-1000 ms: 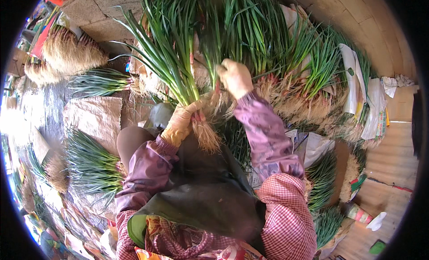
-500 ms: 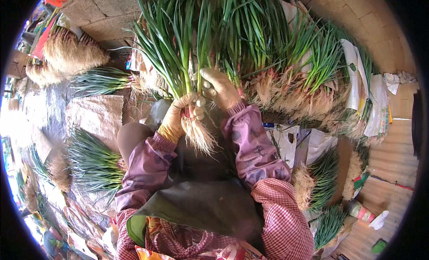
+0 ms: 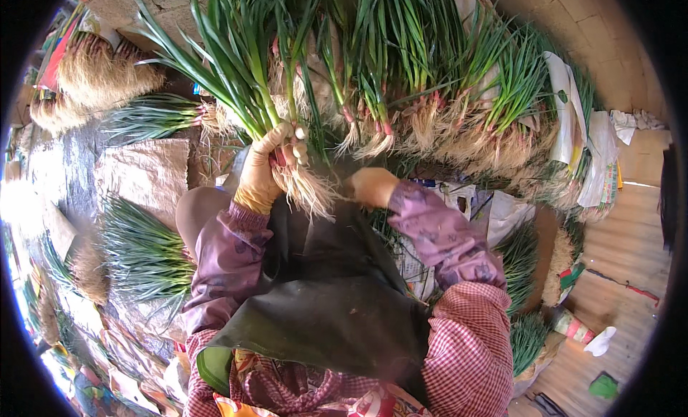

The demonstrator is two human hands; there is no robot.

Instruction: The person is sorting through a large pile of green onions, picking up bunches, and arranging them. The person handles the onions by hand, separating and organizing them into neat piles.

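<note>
My left hand (image 3: 264,162), in a pale yellow glove, is closed round a bunch of spring onions (image 3: 259,80). The grip sits just above their reddish bulbs, whose pale roots (image 3: 308,191) hang down over my dark apron (image 3: 322,309). My right hand (image 3: 374,187), gloved alike, is to the right of those roots and lower than the left hand. Its fingers are blurred, so whether they hold anything does not show. Beyond both hands lies a large heap of spring onions (image 3: 423,44), leaves pointing away and roots toward me.
Spring onion bunches lie to my left (image 3: 147,248) and right (image 3: 517,266). A sack (image 3: 143,169) is spread on the floor at left. More rooted bundles (image 3: 107,69) stand at the far left. Corrugated board (image 3: 616,245) covers the floor at right, with a green scrap (image 3: 603,385) on it.
My right hand has left the leaves beside the left hand and moved down toward me and to the right. The left hand has shifted slightly left with its bunch, whose leaves lean further left.
</note>
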